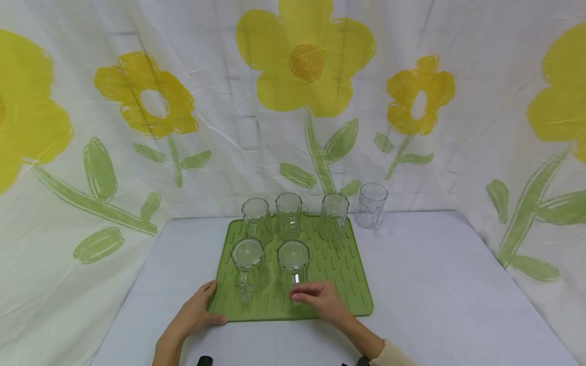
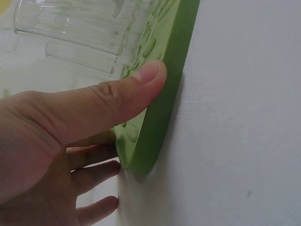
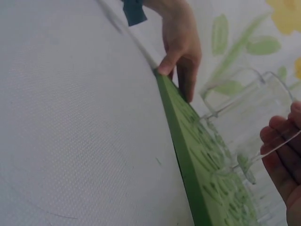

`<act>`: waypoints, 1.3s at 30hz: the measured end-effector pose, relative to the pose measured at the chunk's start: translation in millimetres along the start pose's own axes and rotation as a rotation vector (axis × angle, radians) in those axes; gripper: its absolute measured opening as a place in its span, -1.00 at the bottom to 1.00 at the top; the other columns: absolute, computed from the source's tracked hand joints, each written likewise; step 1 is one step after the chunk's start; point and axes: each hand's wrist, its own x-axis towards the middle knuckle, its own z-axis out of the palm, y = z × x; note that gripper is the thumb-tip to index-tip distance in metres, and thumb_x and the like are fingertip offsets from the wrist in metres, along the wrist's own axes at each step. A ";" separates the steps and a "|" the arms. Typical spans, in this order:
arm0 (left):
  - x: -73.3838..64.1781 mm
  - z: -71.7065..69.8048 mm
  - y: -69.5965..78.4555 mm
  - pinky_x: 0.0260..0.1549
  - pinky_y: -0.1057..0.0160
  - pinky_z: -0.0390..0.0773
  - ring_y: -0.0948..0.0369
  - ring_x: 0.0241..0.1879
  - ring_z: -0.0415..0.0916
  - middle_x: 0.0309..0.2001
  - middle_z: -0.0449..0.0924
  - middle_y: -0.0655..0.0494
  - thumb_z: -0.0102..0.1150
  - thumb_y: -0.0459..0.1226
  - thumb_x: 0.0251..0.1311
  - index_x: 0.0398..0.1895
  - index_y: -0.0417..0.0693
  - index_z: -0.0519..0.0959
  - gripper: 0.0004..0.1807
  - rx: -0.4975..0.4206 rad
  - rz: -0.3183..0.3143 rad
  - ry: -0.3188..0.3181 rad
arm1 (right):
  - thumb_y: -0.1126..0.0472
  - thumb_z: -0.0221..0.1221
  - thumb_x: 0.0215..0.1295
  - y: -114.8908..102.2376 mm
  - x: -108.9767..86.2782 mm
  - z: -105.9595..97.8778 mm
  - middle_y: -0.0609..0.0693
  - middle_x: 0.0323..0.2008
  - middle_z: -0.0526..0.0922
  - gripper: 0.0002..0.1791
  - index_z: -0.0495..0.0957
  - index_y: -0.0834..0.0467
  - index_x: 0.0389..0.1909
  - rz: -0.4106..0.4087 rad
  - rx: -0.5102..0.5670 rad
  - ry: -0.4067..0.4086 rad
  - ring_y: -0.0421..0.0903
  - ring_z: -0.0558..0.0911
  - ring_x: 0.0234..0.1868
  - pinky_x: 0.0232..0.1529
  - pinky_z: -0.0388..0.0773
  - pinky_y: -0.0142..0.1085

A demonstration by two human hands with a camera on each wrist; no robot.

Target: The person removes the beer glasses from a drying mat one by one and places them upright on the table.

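Observation:
My right hand (image 1: 320, 300) pinches the handle of a clear glass mug (image 1: 293, 255) near the front middle of a green drying mat (image 1: 339, 284). In the right wrist view, its fingers (image 3: 281, 134) lie beside that mug's handle. My left hand (image 1: 194, 310) rests at the mat's front left corner. There the thumb (image 2: 149, 73) lies straight along the front edge, and the other fingers reach the left side, loosely spread. A second glass mug (image 1: 247, 254) stands at the front left of the mat, its handle toward me.
Along the back of the mat stand three more glass mugs, at left (image 1: 256, 218), middle (image 1: 289, 216) and right (image 1: 334, 216). Another mug (image 1: 372, 206) stands off the mat on the white table (image 1: 426, 284). A flowered curtain (image 1: 220, 152) hangs behind.

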 end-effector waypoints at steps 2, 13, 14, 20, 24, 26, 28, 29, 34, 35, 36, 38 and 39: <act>0.2 0.1 0.1 0.31 -0.33 0.21 -0.37 0.39 0.06 0.44 0.08 -0.42 0.59 -0.06 -0.32 0.43 -0.43 0.09 0.26 0.001 -0.002 0.001 | 0.38 0.21 0.26 0.5 0.1 0.6 0.52 -0.26 0.64 -0.72 0.58 0.60 -0.21 -0.013 -0.004 0.001 -0.37 0.71 -0.22 -0.12 0.70 -0.40; 0.7 1.1 0.4 0.30 -0.34 0.23 -0.38 0.39 0.07 0.44 0.08 -0.42 0.59 -0.06 -0.33 0.43 -0.42 0.10 0.26 0.003 -0.006 0.003 | 0.34 0.22 0.26 -8.0 0.9 -6.4 0.44 -0.32 0.68 -0.76 0.62 0.51 -0.24 0.020 -0.101 0.085 -0.29 0.72 -0.31 -0.21 0.70 -0.38; 0.6 1.0 0.6 0.30 -0.34 0.23 -0.38 0.39 0.07 0.44 0.08 -0.42 0.59 -0.06 -0.33 0.43 -0.42 0.10 0.26 0.004 -0.006 0.003 | 0.35 0.22 0.25 -9.8 1.2 -7.8 0.45 -0.32 0.67 -0.76 0.61 0.52 -0.25 0.026 -0.102 0.095 -0.32 0.70 -0.32 -0.21 0.70 -0.38; 0.4 0.3 1.4 0.29 -0.34 0.23 -0.38 0.39 0.07 0.43 0.09 -0.42 0.59 -0.06 -0.33 0.43 -0.43 0.10 0.25 0.012 -0.001 0.002 | 0.35 0.26 0.22 -16.5 0.2 -18.7 0.40 -0.36 0.68 -0.79 0.62 0.49 -0.30 0.026 -0.180 0.169 -0.39 0.65 -0.35 -0.26 0.71 -0.35; 0.3 0.0 0.6 0.30 -0.34 0.22 -0.38 0.39 0.07 0.43 0.08 -0.42 0.59 -0.06 -0.32 0.43 -0.43 0.10 0.25 0.014 -0.005 0.000 | 0.34 0.28 0.19 -19.1 -2.6 -24.6 0.30 -0.38 0.71 -0.82 0.64 0.42 -0.30 0.026 -0.243 0.225 -0.38 0.64 -0.37 -0.29 0.71 -0.32; 0.0 0.0 0.1 0.30 -0.34 0.22 -0.38 0.39 0.07 0.43 0.08 -0.42 0.59 -0.06 -0.32 0.43 -0.43 0.10 0.25 0.013 -0.004 0.000 | 0.35 0.28 0.18 -19.8 -4.3 -26.8 0.28 -0.38 0.71 -0.84 0.65 0.40 -0.30 0.024 -0.264 0.257 -0.35 0.64 -0.38 -0.30 0.71 -0.32; -0.4 -0.3 0.1 0.30 -0.34 0.22 -0.38 0.39 0.06 0.44 0.08 -0.42 0.59 -0.06 -0.32 0.43 -0.43 0.10 0.25 0.006 -0.004 0.000 | 0.38 0.29 0.16 -19.8 -6.1 -28.6 0.26 -0.39 0.72 -0.87 0.66 0.39 -0.31 0.006 -0.300 0.297 -0.32 0.65 -0.38 -0.31 0.70 -0.35; -0.3 -0.3 0.0 0.30 -0.34 0.22 -0.38 0.39 0.06 0.43 0.08 -0.42 0.59 -0.07 -0.32 0.43 -0.43 0.10 0.25 0.006 0.000 0.000 | 0.39 0.30 0.15 -19.4 -7.1 -29.7 0.24 -0.40 0.73 -0.88 0.67 0.37 -0.32 -0.002 -0.326 0.322 -0.32 0.66 -0.38 -0.32 0.70 -0.38; -0.1 -0.7 0.3 0.30 -0.35 0.22 -0.38 0.39 0.06 0.44 0.07 -0.42 0.59 -0.07 -0.32 0.43 -0.43 0.10 0.25 0.000 0.003 -0.005 | 0.41 0.32 0.11 -19.4 -10.7 -34.0 0.14 -0.42 0.76 -0.91 0.70 0.34 -0.35 -0.043 -0.451 0.419 -0.27 0.70 -0.38 -0.32 0.69 -0.46; 0.1 -0.7 0.3 0.29 -0.35 0.23 -0.39 0.39 0.06 0.43 0.08 -0.43 0.59 -0.07 -0.32 0.42 -0.44 0.10 0.25 0.004 0.005 -0.005 | 0.42 0.32 0.10 -19.8 -11.3 -34.7 0.12 -0.42 0.76 -0.91 0.70 0.34 -0.35 -0.048 -0.469 0.431 -0.26 0.71 -0.37 -0.32 0.69 -0.46; 0.2 -0.8 0.3 0.29 -0.35 0.23 -0.39 0.39 0.06 0.43 0.08 -0.43 0.59 -0.07 -0.32 0.42 -0.44 0.10 0.25 0.008 0.006 -0.006 | 0.42 0.32 0.10 -20.4 -11.6 -35.3 0.12 -0.42 0.76 -0.91 0.70 0.35 -0.35 -0.057 -0.489 0.437 -0.24 0.71 -0.39 -0.35 0.68 -0.47; 0.2 -1.2 0.4 0.29 -0.34 0.23 -0.38 0.39 0.07 0.43 0.08 -0.42 0.59 -0.07 -0.31 0.42 -0.45 0.10 0.24 0.009 0.009 -0.005 | 0.43 0.32 0.09 -21.0 -12.2 -36.4 0.11 -0.42 0.77 -0.91 0.70 0.36 -0.35 -0.070 -0.535 0.447 -0.24 0.72 -0.40 -0.39 0.67 -0.49; 0.3 -1.3 0.4 0.29 -0.34 0.23 -0.38 0.39 0.07 0.43 0.08 -0.42 0.59 -0.07 -0.31 0.42 -0.45 0.11 0.24 0.008 0.010 -0.006 | 0.44 0.32 0.09 -21.4 -12.4 -36.9 0.11 -0.42 0.77 -0.91 0.70 0.37 -0.36 -0.086 -0.558 0.446 -0.22 0.72 -0.41 -0.42 0.66 -0.49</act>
